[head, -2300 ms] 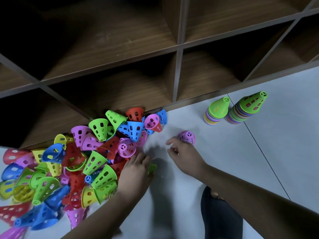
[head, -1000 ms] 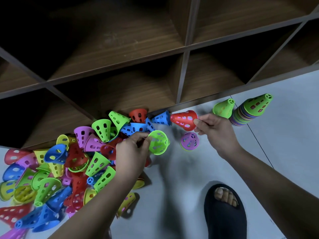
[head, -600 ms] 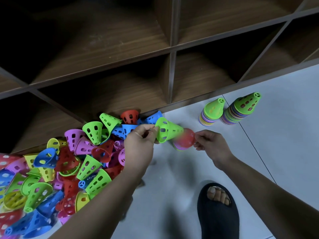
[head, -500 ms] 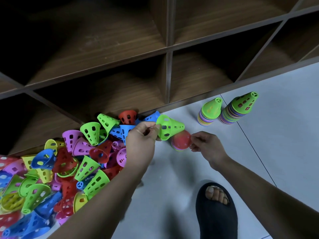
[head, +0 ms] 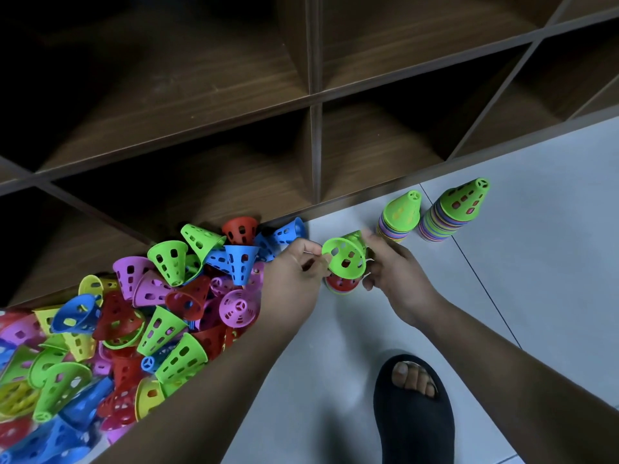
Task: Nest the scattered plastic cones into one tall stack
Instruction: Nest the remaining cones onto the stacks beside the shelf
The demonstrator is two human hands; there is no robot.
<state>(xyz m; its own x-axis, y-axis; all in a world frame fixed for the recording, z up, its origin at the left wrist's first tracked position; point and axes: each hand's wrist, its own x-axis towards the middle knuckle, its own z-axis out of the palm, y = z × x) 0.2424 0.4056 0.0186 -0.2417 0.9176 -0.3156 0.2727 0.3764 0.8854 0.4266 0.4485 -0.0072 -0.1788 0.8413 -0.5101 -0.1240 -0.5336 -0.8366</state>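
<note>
Alignment first: left hand (head: 303, 267) pinches green cone (head: 345, 259) by the rim, right hand (head: 397, 279) grips its tip end; square mouth over red cone (head: 342, 285), then press straight down.

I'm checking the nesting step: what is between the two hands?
In the head view, a green perforated plastic cone, pinched by both the left hand and the right hand, with a red plastic cone just beneath it.
</note>
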